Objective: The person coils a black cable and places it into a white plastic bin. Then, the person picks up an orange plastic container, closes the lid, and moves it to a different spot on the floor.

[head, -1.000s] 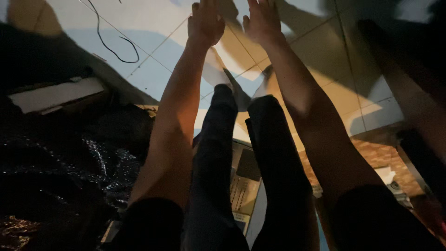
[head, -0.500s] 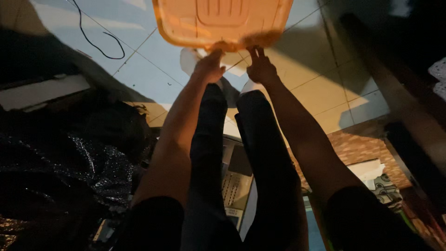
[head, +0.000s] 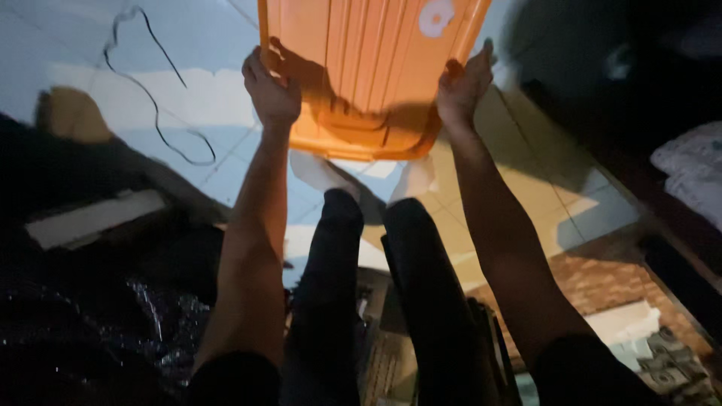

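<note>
Both hands grip an orange tub (head: pixel 368 68) by its sides, the left hand (head: pixel 271 90) on its left edge and the right hand (head: pixel 462 83) on its right, held out above the tiled floor (head: pixel 188 45). A second ago the hands were bare and close together; now they are spread apart with the tub between them, nearer the legs (head: pixel 376 286). A black cord (head: pixel 154 113) lies on the floor to the left.

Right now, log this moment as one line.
left hand: grips orange plastic bin edge | right hand: grips opposite edge | bin above tiled floor
</note>
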